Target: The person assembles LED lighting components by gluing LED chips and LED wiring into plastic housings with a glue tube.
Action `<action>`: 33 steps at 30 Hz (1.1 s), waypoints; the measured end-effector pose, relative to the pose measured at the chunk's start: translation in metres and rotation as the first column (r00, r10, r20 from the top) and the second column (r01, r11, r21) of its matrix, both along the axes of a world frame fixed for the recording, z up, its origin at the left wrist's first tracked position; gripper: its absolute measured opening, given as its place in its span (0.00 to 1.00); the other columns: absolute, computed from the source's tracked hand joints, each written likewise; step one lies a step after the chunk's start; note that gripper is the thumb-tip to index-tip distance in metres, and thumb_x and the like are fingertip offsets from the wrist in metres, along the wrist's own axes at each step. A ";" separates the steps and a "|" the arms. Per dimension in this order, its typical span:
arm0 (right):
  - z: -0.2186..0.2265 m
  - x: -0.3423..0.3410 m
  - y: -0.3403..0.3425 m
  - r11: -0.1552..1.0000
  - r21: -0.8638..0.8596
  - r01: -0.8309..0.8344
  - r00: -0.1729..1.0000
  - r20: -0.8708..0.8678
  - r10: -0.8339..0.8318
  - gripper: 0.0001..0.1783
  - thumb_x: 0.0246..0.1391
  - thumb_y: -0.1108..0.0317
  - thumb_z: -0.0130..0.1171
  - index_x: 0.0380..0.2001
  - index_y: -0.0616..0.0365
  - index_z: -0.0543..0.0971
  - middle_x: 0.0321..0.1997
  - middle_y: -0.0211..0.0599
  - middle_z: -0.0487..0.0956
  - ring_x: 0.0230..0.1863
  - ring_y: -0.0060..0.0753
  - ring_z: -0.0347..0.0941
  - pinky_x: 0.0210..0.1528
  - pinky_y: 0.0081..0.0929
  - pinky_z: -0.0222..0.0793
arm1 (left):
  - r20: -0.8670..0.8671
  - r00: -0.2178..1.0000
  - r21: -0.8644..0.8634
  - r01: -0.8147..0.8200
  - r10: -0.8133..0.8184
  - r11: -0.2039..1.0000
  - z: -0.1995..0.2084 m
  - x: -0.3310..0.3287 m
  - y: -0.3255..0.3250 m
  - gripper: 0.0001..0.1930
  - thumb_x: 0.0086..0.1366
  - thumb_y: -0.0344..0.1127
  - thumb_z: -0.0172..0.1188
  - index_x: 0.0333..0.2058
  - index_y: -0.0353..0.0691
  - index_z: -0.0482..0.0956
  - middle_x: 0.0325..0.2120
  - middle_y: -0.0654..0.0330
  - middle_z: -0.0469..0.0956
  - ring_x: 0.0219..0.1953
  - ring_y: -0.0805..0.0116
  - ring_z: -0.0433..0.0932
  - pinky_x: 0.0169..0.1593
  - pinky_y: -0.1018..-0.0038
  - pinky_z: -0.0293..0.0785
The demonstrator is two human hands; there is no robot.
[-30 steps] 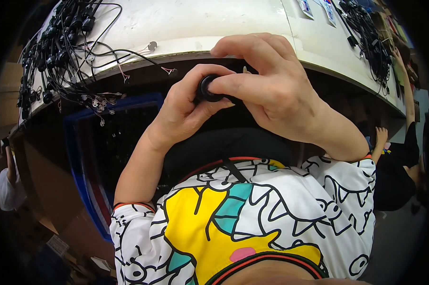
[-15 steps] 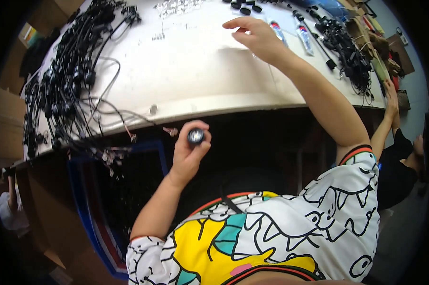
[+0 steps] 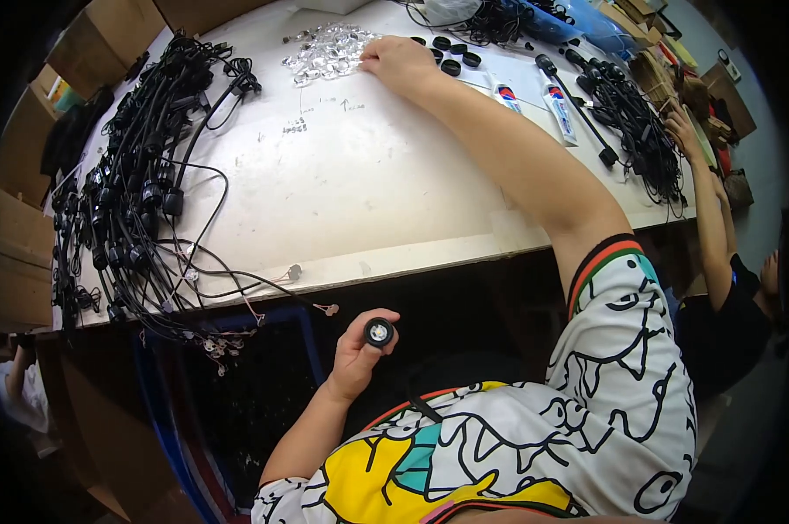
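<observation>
My left hand (image 3: 354,356) is wrapped round a black cylindrical lamp head (image 3: 379,332), held below the table's front edge. Its round open end faces up and shows a pale disc inside a black ring. My right hand (image 3: 405,65) reaches far across the table to the right edge of a pile of clear lens-like pieces (image 3: 329,52). Its fingertips are drawn together there; whatever may be between them is hidden. Several black rings (image 3: 451,67) lie just right of that hand.
A heap of black cables with lamp heads (image 3: 133,201) covers the table's left side, its wires hanging over the front edge. Two white tubes (image 3: 559,113) and more black cabled parts (image 3: 634,140) lie at right. Another person's arm (image 3: 707,201) rests at the far right.
My right hand has moved left from above the right side of the table to the clear pieces. My view has shifted, and the left hand still grips the lamp head.
</observation>
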State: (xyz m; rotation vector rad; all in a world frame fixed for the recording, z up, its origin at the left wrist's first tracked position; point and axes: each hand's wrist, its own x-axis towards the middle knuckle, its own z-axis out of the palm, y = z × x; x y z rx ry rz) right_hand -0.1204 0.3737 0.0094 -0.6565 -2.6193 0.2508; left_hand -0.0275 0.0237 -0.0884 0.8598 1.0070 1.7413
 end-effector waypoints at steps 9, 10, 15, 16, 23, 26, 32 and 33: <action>0.030 0.079 -0.065 0.605 -0.791 -0.089 0.921 0.167 0.353 0.12 0.44 0.60 0.60 0.28 0.58 0.80 0.25 0.29 0.76 0.30 0.20 0.69 0.35 0.18 0.63 | -0.056 0.976 0.105 -0.204 0.211 0.973 0.048 -0.020 -0.005 0.27 0.52 0.48 0.60 0.40 0.29 0.68 0.20 0.66 0.67 0.21 0.82 0.64 0.25 0.87 0.57; 0.031 0.086 -0.075 0.748 -0.658 -0.092 0.943 0.185 0.278 0.14 0.44 0.59 0.60 0.30 0.58 0.79 0.26 0.30 0.76 0.30 0.22 0.69 0.35 0.19 0.63 | -0.075 0.963 0.110 -0.251 0.260 0.962 0.050 -0.022 -0.002 0.27 0.52 0.48 0.61 0.40 0.29 0.68 0.18 0.68 0.66 0.20 0.83 0.62 0.23 0.87 0.56; 0.018 0.103 -0.098 0.959 -0.206 -0.192 0.973 0.087 0.214 0.17 0.45 0.57 0.60 0.36 0.56 0.78 0.31 0.33 0.75 0.31 0.27 0.70 0.35 0.21 0.65 | -0.187 0.937 0.098 -0.281 0.295 0.955 0.051 -0.020 0.007 0.26 0.60 0.48 0.50 0.47 0.31 0.63 0.16 0.68 0.58 0.18 0.81 0.53 0.23 0.83 0.49; 0.015 0.104 -0.099 0.955 -0.218 -0.201 0.970 0.091 0.225 0.17 0.45 0.57 0.60 0.36 0.56 0.78 0.31 0.33 0.75 0.31 0.27 0.70 0.35 0.21 0.65 | -0.118 0.964 0.137 -0.222 0.239 0.965 0.049 -0.022 0.007 0.19 0.62 0.35 0.48 0.47 0.29 0.63 0.21 0.68 0.64 0.22 0.83 0.57 0.27 0.88 0.53; 0.023 0.108 -0.102 0.922 -0.346 -0.175 0.982 0.008 0.190 0.13 0.47 0.63 0.55 0.32 0.62 0.78 0.27 0.41 0.77 0.30 0.32 0.72 0.34 0.25 0.67 | -0.131 0.965 0.094 -0.218 0.229 0.971 0.051 -0.021 0.010 0.14 0.61 0.34 0.49 0.42 0.31 0.69 0.19 0.68 0.66 0.20 0.83 0.59 0.24 0.88 0.56; 0.032 0.120 -0.116 0.702 -0.424 -0.572 0.820 -0.282 0.498 0.13 0.46 0.62 0.58 0.31 0.60 0.78 0.27 0.40 0.76 0.30 0.30 0.72 0.33 0.21 0.67 | -0.179 0.941 0.018 -0.290 0.289 0.957 0.052 -0.022 0.014 0.20 0.61 0.46 0.50 0.41 0.33 0.70 0.16 0.68 0.63 0.18 0.81 0.57 0.22 0.85 0.52; 0.056 0.139 -0.162 0.525 -0.546 -0.653 0.698 -0.165 0.697 0.10 0.42 0.68 0.62 0.32 0.55 0.80 0.31 0.30 0.76 0.31 0.19 0.71 0.30 0.13 0.66 | -0.213 0.929 0.022 -0.304 0.302 0.952 0.051 -0.017 0.016 0.17 0.60 0.43 0.51 0.39 0.35 0.70 0.17 0.67 0.65 0.17 0.82 0.58 0.21 0.86 0.51; 0.055 0.141 -0.163 0.512 -0.568 -0.645 0.697 -0.162 0.698 0.10 0.42 0.69 0.62 0.32 0.55 0.80 0.32 0.31 0.76 0.31 0.19 0.71 0.29 0.13 0.65 | -0.163 0.951 0.039 -0.261 0.264 0.965 0.052 -0.018 0.016 0.13 0.59 0.38 0.53 0.37 0.35 0.70 0.18 0.67 0.67 0.19 0.82 0.61 0.23 0.86 0.56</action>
